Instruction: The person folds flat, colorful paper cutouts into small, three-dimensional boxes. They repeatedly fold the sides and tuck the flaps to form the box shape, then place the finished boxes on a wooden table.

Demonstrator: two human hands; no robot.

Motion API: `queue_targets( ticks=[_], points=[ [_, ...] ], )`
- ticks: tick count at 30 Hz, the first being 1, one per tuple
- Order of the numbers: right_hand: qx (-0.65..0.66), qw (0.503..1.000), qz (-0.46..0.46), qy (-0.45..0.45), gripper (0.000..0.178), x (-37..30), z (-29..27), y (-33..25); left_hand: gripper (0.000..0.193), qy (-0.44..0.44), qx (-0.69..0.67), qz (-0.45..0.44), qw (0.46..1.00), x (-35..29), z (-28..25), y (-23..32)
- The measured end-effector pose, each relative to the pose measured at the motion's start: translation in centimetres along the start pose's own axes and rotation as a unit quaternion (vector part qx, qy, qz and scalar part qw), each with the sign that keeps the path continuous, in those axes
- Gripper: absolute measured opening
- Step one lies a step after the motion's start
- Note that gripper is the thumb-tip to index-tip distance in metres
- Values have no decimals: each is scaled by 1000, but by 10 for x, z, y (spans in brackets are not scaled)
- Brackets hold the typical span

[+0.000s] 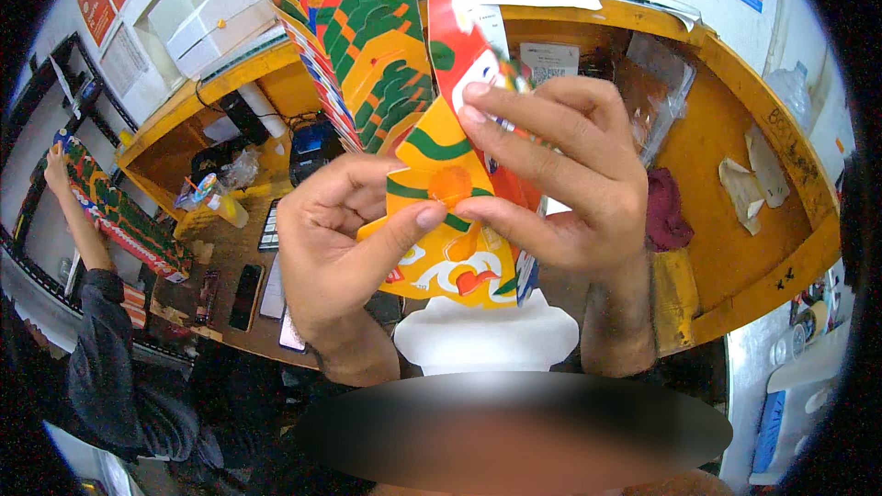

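In front of me my two hands hold a brightly printed cardboard carton (418,262), yellow with green stripes and red and white artwork. My left hand (335,243) is closed on its left edge, with the thumb pressed on the yellow face. The fingers of my right hand (574,179) press on an upper red and white flap, while its thumb lies on the yellow part by an orange round patch. A white shaped flap (487,331) shows below the carton; whether it belongs to it I cannot tell. Behind stands a tall stack of similar printed cartons (372,46).
At left, a co-worker's hand (57,170) rests on a long row of packed cartons (129,207). A phone (245,297) lies on the brown table, near a cup of yellow drink (230,207). Further right are a maroon cloth (668,211) and torn paper (742,193) by the curved yellow wooden edge.
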State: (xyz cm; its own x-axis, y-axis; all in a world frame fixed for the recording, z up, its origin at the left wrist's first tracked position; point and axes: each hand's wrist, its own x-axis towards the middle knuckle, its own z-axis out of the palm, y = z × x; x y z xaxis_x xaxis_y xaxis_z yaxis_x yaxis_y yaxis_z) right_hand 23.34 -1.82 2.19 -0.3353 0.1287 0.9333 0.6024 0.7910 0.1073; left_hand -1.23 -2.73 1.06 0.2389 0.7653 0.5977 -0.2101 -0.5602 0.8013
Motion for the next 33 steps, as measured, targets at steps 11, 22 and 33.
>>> queue_targets(
  ticks=[11, 22, 33],
  points=[
    [20, 1000, 6, -3, 67, -1, 8, -4, 45, -14, -80, -24, 996, -4, 10, 2],
    [120, 993, 6, -9, 43, -5, 19, 1, 17, -25, 104, 112, 988, 2, 2, -6],
    [140, 978, 151, 18, 31, -2, 9, -15, 61, 35, -21, -38, 998, 8, 10, 5]
  ],
)
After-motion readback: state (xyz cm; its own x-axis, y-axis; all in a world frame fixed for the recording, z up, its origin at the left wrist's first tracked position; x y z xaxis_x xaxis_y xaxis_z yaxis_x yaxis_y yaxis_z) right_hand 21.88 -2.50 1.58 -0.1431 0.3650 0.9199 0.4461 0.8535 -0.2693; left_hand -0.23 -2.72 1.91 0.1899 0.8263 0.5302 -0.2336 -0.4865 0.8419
